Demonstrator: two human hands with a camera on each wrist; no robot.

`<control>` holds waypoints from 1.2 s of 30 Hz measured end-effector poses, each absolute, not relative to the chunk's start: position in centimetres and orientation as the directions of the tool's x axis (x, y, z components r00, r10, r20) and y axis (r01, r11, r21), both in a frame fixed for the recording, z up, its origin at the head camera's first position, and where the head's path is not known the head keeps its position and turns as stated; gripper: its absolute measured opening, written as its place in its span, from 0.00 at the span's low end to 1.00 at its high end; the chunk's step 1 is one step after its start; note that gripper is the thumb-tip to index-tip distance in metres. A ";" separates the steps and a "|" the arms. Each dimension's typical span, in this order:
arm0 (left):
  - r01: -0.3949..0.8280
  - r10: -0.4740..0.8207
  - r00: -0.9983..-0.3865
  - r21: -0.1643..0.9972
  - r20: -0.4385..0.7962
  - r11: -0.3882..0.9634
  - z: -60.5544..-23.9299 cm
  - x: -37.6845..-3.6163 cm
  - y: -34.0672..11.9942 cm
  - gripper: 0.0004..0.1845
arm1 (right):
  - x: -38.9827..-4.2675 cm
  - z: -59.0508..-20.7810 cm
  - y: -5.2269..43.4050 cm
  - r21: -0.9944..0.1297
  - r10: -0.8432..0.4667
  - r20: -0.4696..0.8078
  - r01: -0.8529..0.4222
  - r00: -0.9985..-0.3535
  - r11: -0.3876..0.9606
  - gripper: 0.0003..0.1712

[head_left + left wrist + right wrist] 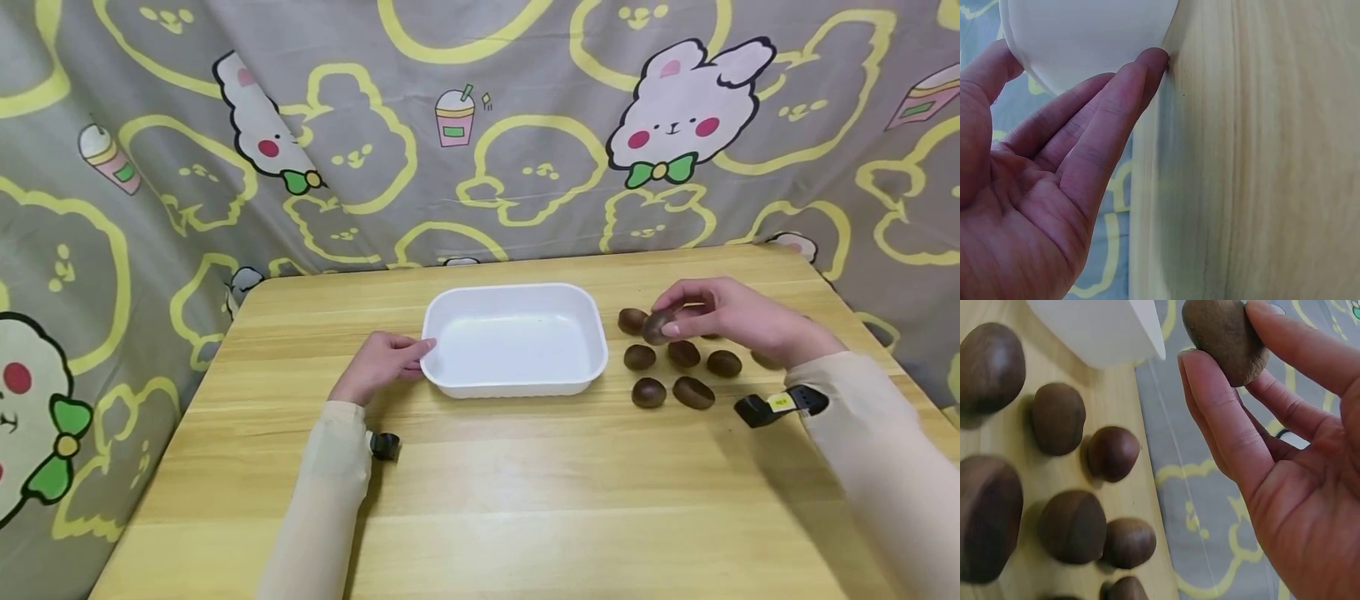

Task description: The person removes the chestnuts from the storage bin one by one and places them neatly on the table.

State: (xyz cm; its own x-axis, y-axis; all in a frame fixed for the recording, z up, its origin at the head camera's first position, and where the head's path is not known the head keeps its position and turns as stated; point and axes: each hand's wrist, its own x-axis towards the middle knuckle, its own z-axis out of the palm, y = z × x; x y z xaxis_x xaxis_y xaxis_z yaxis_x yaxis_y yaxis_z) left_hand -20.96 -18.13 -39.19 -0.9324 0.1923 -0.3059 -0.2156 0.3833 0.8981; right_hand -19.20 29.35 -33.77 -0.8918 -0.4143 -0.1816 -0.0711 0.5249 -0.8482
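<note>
Chestnut [658,326], smooth, rounded, matte brown, pinched between thumb and fingertips of right hand [731,317], lifted above loose nuts [681,371] on pale wood-grain table [525,483]. Left hand [378,365], fingers straight, touching rim of glossy white rounded-rectangular tray [592,362].

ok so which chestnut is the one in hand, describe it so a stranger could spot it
Start at the white tray in the middle of the wooden table, then look just right of it to the cluster of brown chestnuts. The held chestnut is the only one lifted off the wood, pinched in the right hand.
</note>
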 end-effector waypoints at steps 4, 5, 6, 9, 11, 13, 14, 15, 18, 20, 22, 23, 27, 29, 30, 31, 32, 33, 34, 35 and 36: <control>-0.212 0.197 -0.932 0.899 -0.304 0.384 -39.1 -20.9 -18.3 0.25 | -18.4 -34.3 30.6 -0.833 -0.372 -0.140 -0.094 -0.918 0.545 0.18; -0.212 0.198 -0.932 0.899 -0.304 0.383 -39.1 -20.8 -18.4 0.25 | -18.2 -34.4 30.9 -0.827 -0.360 -0.132 -0.098 -0.923 0.554 0.18; -0.209 0.200 -0.932 0.899 -0.303 0.385 -39.1 -20.8 -18.4 0.26 | -18.0 -34.4 31.2 -0.823 -0.351 -0.127 -0.099 -0.928 0.560 0.17; -0.207 0.204 -0.931 0.897 -0.304 0.392 -39.0 -20.9 -18.4 0.25 | -17.2 -34.5 32.3 -0.818 -0.344 -0.119 -0.104 -0.932 0.565 0.16; -0.207 0.206 -0.930 0.895 -0.305 0.394 -39.0 -21.0 -18.4 0.25 | -16.7 -34.7 32.9 -0.817 -0.361 -0.114 -0.119 -0.925 0.565 0.16; -0.207 0.211 -0.928 0.896 -0.307 0.394 -39.0 -21.0 -18.5 0.25 | -16.1 -34.8 33.4 -0.818 -0.368 -0.115 -0.122 -0.923 0.562 0.15; -0.207 0.214 -0.927 0.896 -0.308 0.393 -39.1 -21.1 -18.4 0.25 | -15.9 -35.0 33.7 -0.821 -0.371 -0.113 -0.123 -0.922 0.558 0.15; -0.207 0.218 -0.926 0.897 -0.309 0.391 -39.1 -21.1 -18.5 0.26 | -15.6 -35.1 33.9 -0.821 -0.368 -0.115 -0.120 -0.923 0.558 0.15; -0.203 0.228 -0.923 0.897 -0.309 0.394 -39.3 -21.2 -18.6 0.26 | -14.6 -35.6 34.6 -0.815 -0.337 -0.115 -0.105 -0.934 0.570 0.14; -0.199 0.235 -0.922 0.897 -0.307 0.395 -39.4 -21.2 -18.6 0.27 | -13.9 -36.0 35.0 -0.809 -0.322 -0.124 -0.092 -0.938 0.580 0.15; -0.197 0.237 -0.921 0.896 -0.307 0.397 -39.5 -21.3 -18.7 0.27 | -13.3 -36.5 35.5 -0.801 -0.305 -0.133 -0.079 -0.943 0.593 0.16; -0.197 0.238 -0.921 0.896 -0.308 0.399 -39.5 -21.3 -18.7 0.27 | -13.1 -36.8 35.7 -0.805 -0.302 -0.137 -0.072 -0.944 0.589 0.16; -0.201 0.235 -0.920 0.893 -0.313 0.403 -39.5 -21.4 -18.7 0.27 | -12.3 -37.7 36.4 -0.826 -0.283 -0.139 -0.046 -0.949 0.562 0.16; -0.206 0.235 -0.919 0.892 -0.318 0.404 -39.5 -21.4 -18.7 0.27 | -12.0 -38.1 36.6 -0.835 -0.274 -0.142 -0.034 -0.951 0.550 0.16; -0.207 0.234 -0.918 0.890 -0.321 0.406 -39.5 -21.4 -18.7 0.27 | -11.8 -38.3 36.7 -0.837 -0.266 -0.145 -0.026 -0.953 0.547 0.17; -0.209 0.232 -0.918 0.888 -0.323 0.409 -39.5 -21.4 -18.7 0.27 | -11.7 -38.4 36.7 -0.833 -0.252 -0.152 -0.014 -0.956 0.554 0.17; -0.210 0.230 -0.917 0.886 -0.324 0.413 -39.5 -21.4 -18.7 0.27 | -11.5 -38.6 36.8 -0.826 -0.237 -0.163 0.001 -0.958 0.564 0.18; -0.211 0.229 -0.917 0.885 -0.326 0.415 -39.5 -21.4 -18.7 0.27 | -11.4 -38.7 36.8 -0.821 -0.221 -0.177 0.019 -0.959 0.571 0.19; -0.209 0.227 -0.918 0.883 -0.325 0.420 -39.4 -21.4 -18.7 0.27 | -11.3 -38.9 36.9 -0.816 -0.205 -0.193 0.041 -0.960 0.576 0.19; -0.207 0.225 -0.919 0.882 -0.324 0.424 -39.4 -21.4 -18.7 0.27 | -11.3 -39.0 37.0 -0.811 -0.185 -0.208 0.064 -0.961 0.581 0.19; -0.205 0.223 -0.920 0.881 -0.321 0.426 -39.3 -21.5 -18.7 0.27 | -11.2 -39.2 37.1 -0.808 -0.173 -0.218 0.078 -0.961 0.583 0.19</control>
